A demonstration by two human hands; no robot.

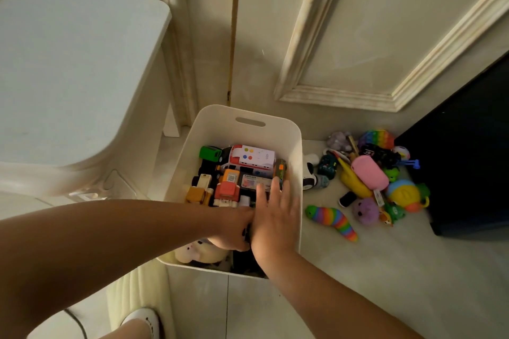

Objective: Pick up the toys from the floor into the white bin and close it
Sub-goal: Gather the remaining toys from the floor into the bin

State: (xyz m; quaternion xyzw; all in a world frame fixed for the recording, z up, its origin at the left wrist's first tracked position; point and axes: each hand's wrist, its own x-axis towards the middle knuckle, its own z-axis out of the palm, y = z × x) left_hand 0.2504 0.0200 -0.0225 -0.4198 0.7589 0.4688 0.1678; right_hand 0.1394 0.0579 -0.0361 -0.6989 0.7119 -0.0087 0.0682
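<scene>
The white bin [294, 151] stands open on the floor, holding toy cars, a white and red toy bus [249, 158] and a cream plush toy [198, 253]. Both my hands are inside it. My right hand [275, 217] lies flat with fingers spread over the toys near the bin's right wall. My left hand [234, 231] is curled low in the bin beside it; what it grips is hidden. A pile of toys lies on the floor right of the bin: a rainbow slug [333, 220], a pink case [370, 173], a purple ball [365, 210], a yellow toy [354, 181].
A white plastic stool [68, 77] stands left of the bin. A cream panelled door [344, 36] is behind it. A dark cabinet [468, 159] borders the toy pile on the right. My foot in a white shoe [143, 319] is at the bottom, beside a pale ribbed cushion [137, 289].
</scene>
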